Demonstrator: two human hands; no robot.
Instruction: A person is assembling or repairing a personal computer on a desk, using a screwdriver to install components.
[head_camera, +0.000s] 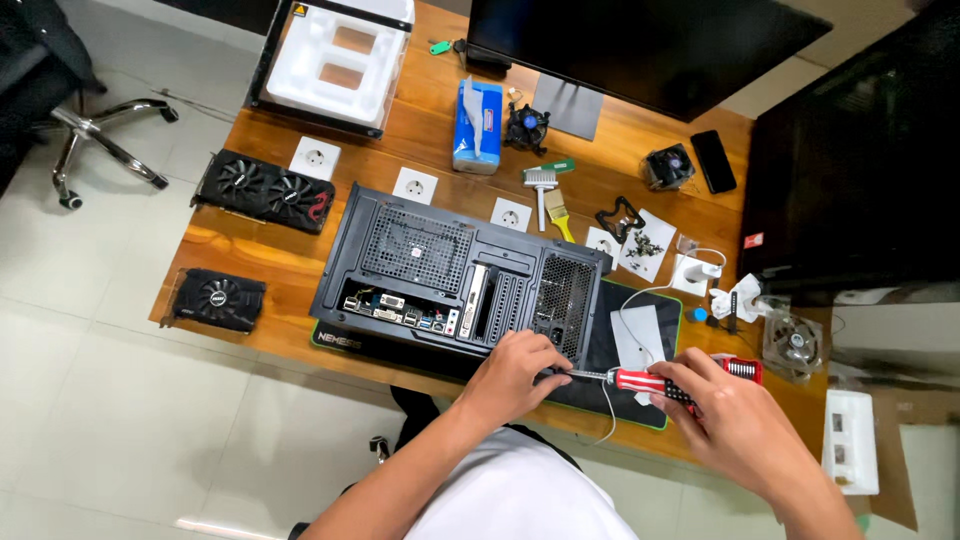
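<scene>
Computer case (450, 270) lies rear-panel-up on the desk mat (600, 390); left hand (515, 370) braces its near corner, steadying the tip, while right hand (715, 405) closes around the red-handled screwdriver (640, 380), held level against it.

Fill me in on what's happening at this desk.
A person is working on a black computer case lying on a wooden desk. The right hand grips a red-handled screwdriver, its tip at the case's rear corner by the power-supply grille. The left hand rests against that same corner, steadying the tip. Two graphics cards, loose cooler fans, a brush and small screws on paper lie around.
</scene>
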